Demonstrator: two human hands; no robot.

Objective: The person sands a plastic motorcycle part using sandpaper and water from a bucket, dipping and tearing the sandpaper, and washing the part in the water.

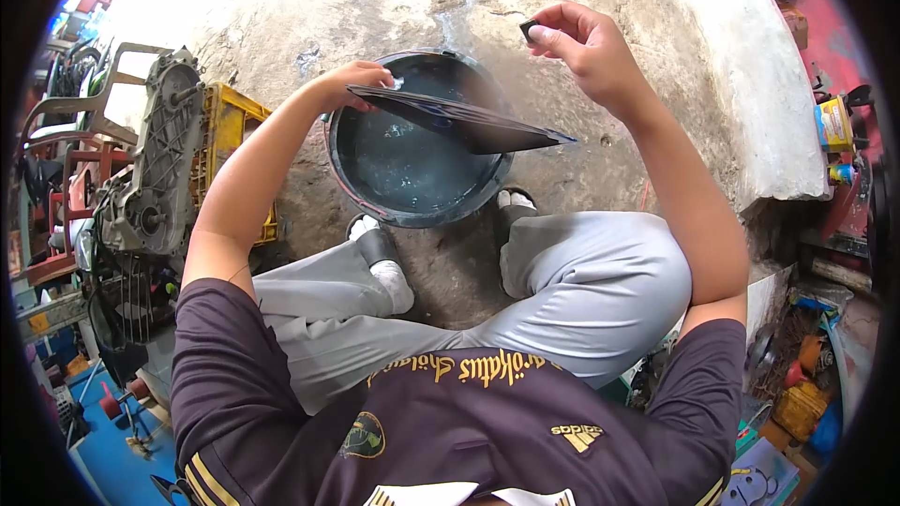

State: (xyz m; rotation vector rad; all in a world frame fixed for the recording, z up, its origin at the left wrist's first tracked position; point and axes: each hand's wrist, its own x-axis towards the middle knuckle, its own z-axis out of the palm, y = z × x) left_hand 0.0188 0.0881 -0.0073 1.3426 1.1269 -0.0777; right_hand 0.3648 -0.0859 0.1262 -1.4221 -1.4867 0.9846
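Observation:
A dark, thin panel [459, 120] is tilted over a round black basin [420, 217] of cloudy water. My left hand [354, 84] grips the panel's left end at the basin's rim. Off to the right and above the panel, my right hand [586, 52] pinches a small dark square piece [529, 31] between thumb and fingers, apart from the panel. The basin stands on the ground just beyond my feet.
On the left, a yellow crate [225, 122] stands beside a grey metal engine casing [161, 150] and a red frame. A raised concrete ledge [769, 131] runs along the right. Tools and containers lie at the lower right.

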